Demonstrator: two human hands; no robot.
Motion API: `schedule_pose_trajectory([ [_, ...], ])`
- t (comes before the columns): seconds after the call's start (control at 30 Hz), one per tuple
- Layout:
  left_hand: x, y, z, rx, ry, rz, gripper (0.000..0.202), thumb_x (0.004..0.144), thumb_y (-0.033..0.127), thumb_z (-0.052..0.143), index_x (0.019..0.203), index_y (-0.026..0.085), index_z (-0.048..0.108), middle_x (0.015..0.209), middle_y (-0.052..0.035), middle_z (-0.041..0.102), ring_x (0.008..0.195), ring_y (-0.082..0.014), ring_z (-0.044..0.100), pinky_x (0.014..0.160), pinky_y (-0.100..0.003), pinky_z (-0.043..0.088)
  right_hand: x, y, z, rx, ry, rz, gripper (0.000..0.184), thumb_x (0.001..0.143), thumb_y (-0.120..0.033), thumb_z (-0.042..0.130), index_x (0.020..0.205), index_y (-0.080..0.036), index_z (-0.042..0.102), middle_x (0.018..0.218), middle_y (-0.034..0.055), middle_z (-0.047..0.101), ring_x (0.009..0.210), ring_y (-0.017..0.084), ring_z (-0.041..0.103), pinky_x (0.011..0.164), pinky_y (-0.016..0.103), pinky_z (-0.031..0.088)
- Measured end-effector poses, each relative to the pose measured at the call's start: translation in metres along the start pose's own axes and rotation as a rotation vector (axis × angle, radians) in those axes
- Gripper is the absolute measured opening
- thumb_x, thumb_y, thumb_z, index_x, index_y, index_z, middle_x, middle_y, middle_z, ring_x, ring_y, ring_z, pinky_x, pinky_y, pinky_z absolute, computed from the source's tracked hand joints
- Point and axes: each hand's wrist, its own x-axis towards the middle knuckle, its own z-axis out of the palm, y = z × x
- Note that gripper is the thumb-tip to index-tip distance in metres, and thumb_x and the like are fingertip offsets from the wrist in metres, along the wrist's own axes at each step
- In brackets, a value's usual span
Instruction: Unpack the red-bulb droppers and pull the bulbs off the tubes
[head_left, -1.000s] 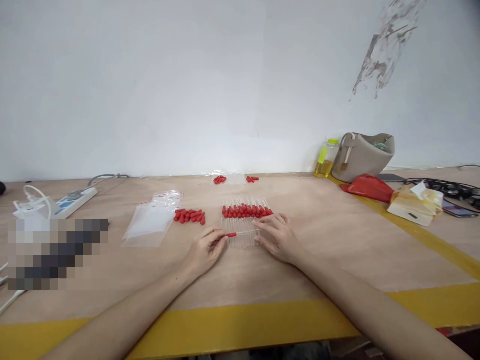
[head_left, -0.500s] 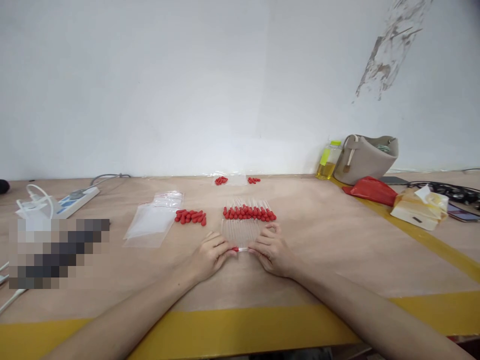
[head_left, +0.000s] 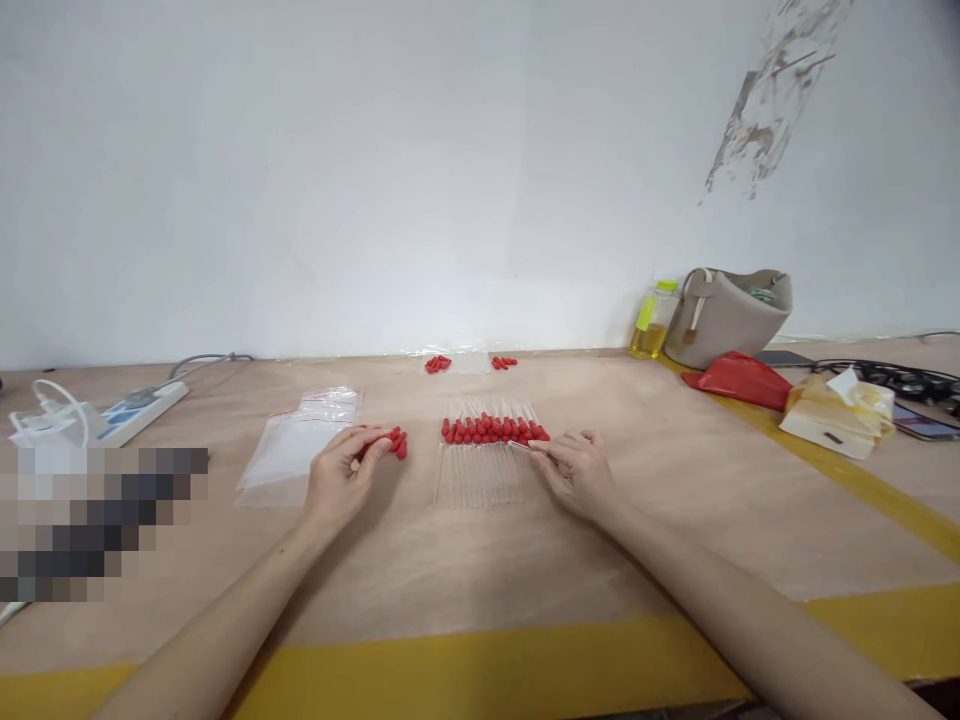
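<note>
My left hand [head_left: 339,472] is at the small pile of red rubber bulbs [head_left: 400,446] on the table, thumb and fingers closed around some of them. In my right hand [head_left: 576,470] a thin clear glass tube [head_left: 517,444] is pinched, its tip pointing left. It lies just over the lower edge of a row of glass droppers with red bulbs [head_left: 487,430]. Below that row, several bare glass tubes [head_left: 476,475] lie side by side between my hands.
Clear plastic bags [head_left: 289,455] lie left of my left hand. Farther back are two small groups of red bulbs [head_left: 437,365]. A power strip [head_left: 142,412] is at the left; a bottle [head_left: 652,320], a grey bag [head_left: 731,318], a red pouch [head_left: 739,382] and tissues [head_left: 838,412] stand right.
My hands have moved apart from a tube with a red end held low in the middle. The left went to the bulb pile, the right up beside the dropper row.
</note>
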Motion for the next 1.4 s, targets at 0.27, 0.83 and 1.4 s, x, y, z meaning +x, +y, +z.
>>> schedule_pose_trajectory([
  [0.27,0.022,-0.038,-0.018,-0.384,0.205,-0.577,0.034,0.069,0.03,0.054,0.098,0.017,0.064,0.095,-0.0056,0.063,0.08,-0.0174,0.061,0.081,-0.034,0.048,-0.002,0.0,0.014,-0.085,-0.077,0.005,0.016,0.081,-0.021,0.045,0.074,-0.018,0.06,0.067,0.0009,0.066,0.065,0.013,0.055,0.079,0.031,0.024],
  [0.83,0.017,-0.043,-0.017,0.143,0.137,-0.318,0.035,0.067,0.044,0.059,0.093,0.021,0.056,0.09,-0.0027,0.062,0.072,-0.0155,0.057,0.054,-0.023,0.04,-0.002,-0.014,0.012,-0.128,-0.252,-0.113,0.037,0.079,-0.05,0.049,0.099,-0.021,0.061,0.095,0.0062,0.065,0.088,0.02,0.053,0.091,0.041,0.023],
  [1.4,0.082,-0.08,0.0,0.479,-0.356,-0.42,0.027,0.061,0.047,0.058,0.069,0.023,0.063,0.076,-0.0009,0.067,0.076,-0.0206,0.059,0.063,-0.027,0.038,-0.004,-0.011,0.011,-0.078,-0.307,-0.095,0.044,0.08,-0.054,0.045,0.106,-0.02,0.058,0.101,0.009,0.058,0.095,0.022,0.051,0.091,0.044,0.026],
])
